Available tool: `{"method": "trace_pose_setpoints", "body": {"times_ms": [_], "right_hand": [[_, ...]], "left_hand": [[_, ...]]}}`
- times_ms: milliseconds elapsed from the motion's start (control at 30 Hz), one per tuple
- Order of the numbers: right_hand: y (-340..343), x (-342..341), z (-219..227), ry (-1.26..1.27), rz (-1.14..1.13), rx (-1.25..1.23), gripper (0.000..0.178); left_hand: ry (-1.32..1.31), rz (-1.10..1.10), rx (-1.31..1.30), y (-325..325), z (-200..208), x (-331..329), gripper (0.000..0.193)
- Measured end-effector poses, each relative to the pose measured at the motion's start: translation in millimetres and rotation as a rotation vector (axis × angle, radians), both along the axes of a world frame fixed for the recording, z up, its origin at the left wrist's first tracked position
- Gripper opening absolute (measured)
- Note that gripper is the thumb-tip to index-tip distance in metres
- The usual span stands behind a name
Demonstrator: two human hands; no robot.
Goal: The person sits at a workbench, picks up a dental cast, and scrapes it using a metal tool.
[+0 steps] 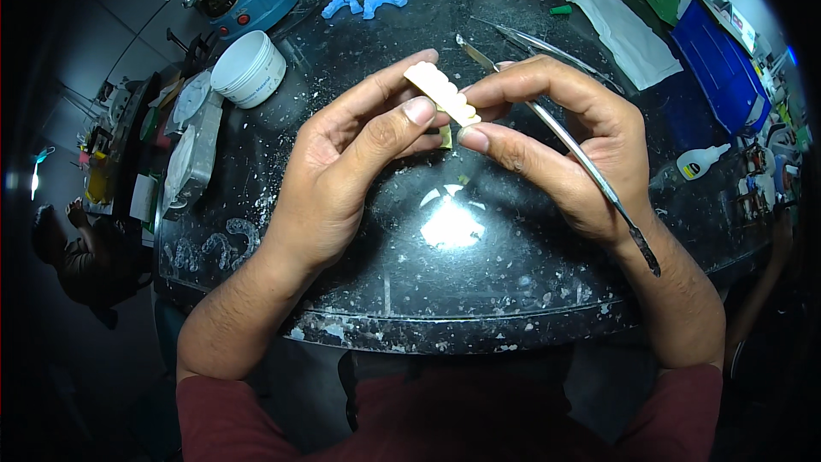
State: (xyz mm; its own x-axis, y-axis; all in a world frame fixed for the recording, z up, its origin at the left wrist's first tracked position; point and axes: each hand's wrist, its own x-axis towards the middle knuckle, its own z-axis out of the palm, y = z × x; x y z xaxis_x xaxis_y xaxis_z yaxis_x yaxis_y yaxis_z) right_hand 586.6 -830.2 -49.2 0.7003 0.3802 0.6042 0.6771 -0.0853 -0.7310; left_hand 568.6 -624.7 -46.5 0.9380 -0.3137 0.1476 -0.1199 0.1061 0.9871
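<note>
Tooth strip (pixel 440 91) — diagonal, right end nearer, apparently

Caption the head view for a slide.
Left hand and right hand hold cream model teeth above a black bench; a metal tool crosses the right.

Glossy dark bench, shiny metal tool, smooth off-white tooth strip.
Tooth strip (pixel 440 92): smooth, low sheen, plastic or resin look, can't tell which. Slim tool (pixel 590 167): polished metal shaft, lower tip dark and rough-looking. Bench (pixel 505 269): hard, reflective top with a bright glare patch, scuffed, crusted with white specks, edge chipped-looking. Tub (pixel 239 68): smooth white plastic. Blue moulds (pixel 383 5): matt, rubbery look. White sheet (pixel 624 38): matt, creased, paper or thin cloth. Clear moulds (pixel 215 250): transparent shiny plastic. Bottle (pixel 699 162): smooth plastic. Maroon sleeve (pixel 231 419): matt cloth.
</note>
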Motion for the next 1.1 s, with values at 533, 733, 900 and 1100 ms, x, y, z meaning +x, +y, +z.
{"method": "trace_pose_setpoints", "body": {"times_ms": [533, 733, 900, 1100], "right_hand": [[0.1, -9.3, 10.6, 0.321, -0.007, 0.108, 0.015], [1.0, -9.5, 8.7, 0.300, 0.000, 0.087, 0.013], [2.6, -7.0, 8.9, 0.281, -0.023, 0.170, 0.032], [-1.6, 4.6, 2.2, 0.187, -0.021, 0.207, 0.037]], "left_hand": [[-0.426, 0.053, 0.257, -1.8, -2.2, -3.8, 0.071], [-0.475, 0.072, 0.296, -0.9, -4.5, -2.6, 0.063], [-0.470, 0.108, 0.298, -1.0, -2.2, -3.5, 0.060], [-0.535, 0.181, 0.411, 2.6, -2.1, -0.8, 0.060]]}}
